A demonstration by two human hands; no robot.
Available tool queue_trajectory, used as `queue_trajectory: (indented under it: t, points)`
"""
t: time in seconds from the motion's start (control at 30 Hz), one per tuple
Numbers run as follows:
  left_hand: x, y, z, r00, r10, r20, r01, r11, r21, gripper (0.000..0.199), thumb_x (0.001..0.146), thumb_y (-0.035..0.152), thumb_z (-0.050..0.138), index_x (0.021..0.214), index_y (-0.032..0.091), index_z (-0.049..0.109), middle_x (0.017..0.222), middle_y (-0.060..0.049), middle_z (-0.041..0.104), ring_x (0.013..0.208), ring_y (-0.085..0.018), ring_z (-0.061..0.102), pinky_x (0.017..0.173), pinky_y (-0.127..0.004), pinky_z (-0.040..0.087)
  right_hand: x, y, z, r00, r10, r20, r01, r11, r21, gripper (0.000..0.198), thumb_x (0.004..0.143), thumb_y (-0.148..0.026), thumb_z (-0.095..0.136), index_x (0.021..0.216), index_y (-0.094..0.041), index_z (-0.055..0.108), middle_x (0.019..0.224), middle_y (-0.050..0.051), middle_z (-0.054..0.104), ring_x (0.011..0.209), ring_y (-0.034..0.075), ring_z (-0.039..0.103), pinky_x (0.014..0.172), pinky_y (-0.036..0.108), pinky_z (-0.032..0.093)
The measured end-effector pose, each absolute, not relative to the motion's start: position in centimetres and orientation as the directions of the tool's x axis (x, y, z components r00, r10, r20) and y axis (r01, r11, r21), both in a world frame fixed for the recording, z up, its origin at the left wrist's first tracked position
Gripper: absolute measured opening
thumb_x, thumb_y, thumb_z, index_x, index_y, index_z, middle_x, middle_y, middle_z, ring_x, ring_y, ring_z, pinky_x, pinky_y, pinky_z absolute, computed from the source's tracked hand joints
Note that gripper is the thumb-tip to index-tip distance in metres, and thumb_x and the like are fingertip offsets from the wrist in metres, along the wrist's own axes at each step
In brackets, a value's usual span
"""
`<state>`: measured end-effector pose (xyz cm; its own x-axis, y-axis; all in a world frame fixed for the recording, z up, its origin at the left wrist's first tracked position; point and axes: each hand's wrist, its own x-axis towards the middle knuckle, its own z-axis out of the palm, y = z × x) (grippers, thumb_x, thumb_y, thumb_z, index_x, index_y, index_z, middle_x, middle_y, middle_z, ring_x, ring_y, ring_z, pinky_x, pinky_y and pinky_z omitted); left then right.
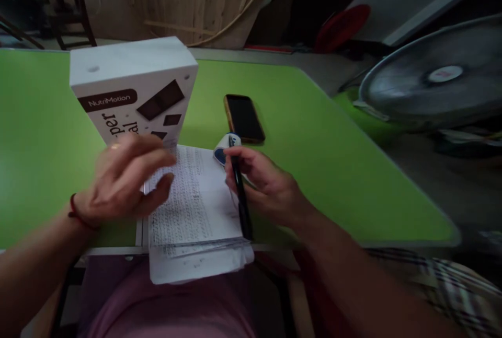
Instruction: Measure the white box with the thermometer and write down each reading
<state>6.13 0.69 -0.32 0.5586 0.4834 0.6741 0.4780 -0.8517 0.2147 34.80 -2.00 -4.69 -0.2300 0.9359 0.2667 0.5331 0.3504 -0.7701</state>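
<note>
My right hand (270,184) grips a black pen (239,186) between thumb and fingers, one end raised and the other slanting down past the right edge of the notebook. Handwriting covers much of the notebook's open page (184,202), and its lower edge sticks out over the table's near side. Over the page's left part hovers my left hand (131,176), loosely curled and holding nothing, with a gap between thumb and forefinger. Just beyond the right fingertips lies a small rounded white-and-blue object (220,156), partly hidden. A white NutriMotion box (133,66) stands behind my left hand.
Past the white-and-blue object, a dark-screened phone (245,118) in a brownish case lies on the green table (333,171). To the right of the table are a large round metal lid or tray (415,77) and a red round item (343,27). Checked cloth (451,280) shows lower right.
</note>
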Motion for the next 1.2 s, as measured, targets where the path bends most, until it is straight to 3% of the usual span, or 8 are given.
queue_trajectory:
  t: [0.07,0.17,0.27,0.33,0.4,0.6,0.8,1.2]
  points:
    - [7.7,0.7,-1.2,0.662,0.319,0.678,0.394,-0.918,0.048,0.019,0.092,0.016,0.058,0.111,0.017,0.054,0.104,-0.008,0.062,0.090,-0.020,0.062,0.072,-0.036,0.057,34.6,-1.9,-5.5,-0.201,0.936,0.289,0.462,0.351,-0.815,0.040,0.084,-0.046,0.067,0.112,-0.020,0.058,0.089,0.004,0.063,0.076,0.018,0.062,0.071,0.032,0.055]
    - [8.6,1.3,-2.4,0.761,0.362,0.538,0.374,-0.923,0.092,0.014,0.094,0.019,0.055,0.107,0.013,0.057,0.107,-0.012,0.063,0.089,-0.022,0.061,0.071,-0.037,0.055,33.9,-2.1,-6.4,-0.120,0.937,0.327,0.326,0.348,-0.879,0.030,0.093,-0.049,0.055,0.097,-0.020,0.063,0.071,0.000,0.054,0.062,0.014,0.052,0.058,0.029,0.048]
    - [8.4,1.8,-3.2,0.797,0.403,0.451,0.377,-0.914,0.151,0.020,0.095,0.026,0.055,0.108,0.012,0.061,0.113,-0.013,0.064,0.094,-0.026,0.059,0.078,-0.041,0.053,33.3,-2.4,-6.6,-0.099,0.954,0.283,0.208,0.298,-0.932,0.036,0.097,-0.045,0.046,0.104,-0.019,0.070,0.081,0.004,0.063,0.069,0.015,0.059,0.063,0.030,0.051]
    - [8.3,1.9,-3.3,0.818,0.396,0.417,0.355,-0.918,0.176,0.024,0.096,0.030,0.054,0.110,0.012,0.062,0.117,-0.014,0.063,0.099,-0.027,0.058,0.085,-0.043,0.052,33.0,-2.7,-6.4,-0.073,0.975,0.212,0.231,0.223,-0.947,0.033,0.093,-0.040,0.050,0.104,-0.018,0.072,0.085,0.005,0.067,0.069,0.015,0.062,0.063,0.030,0.053]
    - [8.3,1.8,-3.2,0.837,0.381,0.392,0.329,-0.924,0.195,0.028,0.098,0.033,0.052,0.113,0.012,0.062,0.120,-0.015,0.063,0.105,-0.029,0.056,0.089,-0.044,0.050,32.8,-2.8,-6.1,-0.027,0.984,0.177,0.296,0.178,-0.939,0.024,0.086,-0.033,0.055,0.093,-0.018,0.072,0.074,0.003,0.066,0.062,0.014,0.061,0.059,0.027,0.052]
    - [8.7,1.5,-3.2,0.875,0.368,0.316,0.304,-0.923,0.236,0.035,0.098,0.039,0.051,0.118,0.012,0.062,0.130,-0.014,0.060,0.113,-0.033,0.054,0.092,-0.049,0.045,32.0,-2.4,-5.8,0.091,0.971,0.221,0.412,0.166,-0.896,0.010,0.068,-0.028,0.062,0.074,-0.019,0.062,0.062,0.000,0.063,0.052,0.012,0.055,0.048,0.023,0.045]
    - [8.6,1.7,-3.5,0.892,0.377,0.250,0.308,-0.910,0.277,0.041,0.098,0.043,0.053,0.119,0.010,0.065,0.129,-0.015,0.062,0.114,-0.033,0.054,0.096,-0.050,0.044,31.8,-2.3,-5.1,0.040,0.951,0.306,0.565,0.231,-0.792,0.012,0.073,-0.030,0.059,0.064,-0.021,0.058,0.052,-0.002,0.055,0.046,0.010,0.046,0.045,0.023,0.040]
    - [8.7,1.7,-3.5,0.891,0.389,0.232,0.321,-0.904,0.282,0.040,0.096,0.041,0.056,0.120,0.010,0.065,0.130,-0.015,0.061,0.114,-0.034,0.054,0.096,-0.052,0.045,31.9,-2.3,-5.2,-0.023,0.953,0.302,0.546,0.265,-0.794,0.014,0.076,-0.030,0.060,0.065,-0.021,0.058,0.053,-0.002,0.058,0.047,0.011,0.049,0.047,0.024,0.043]
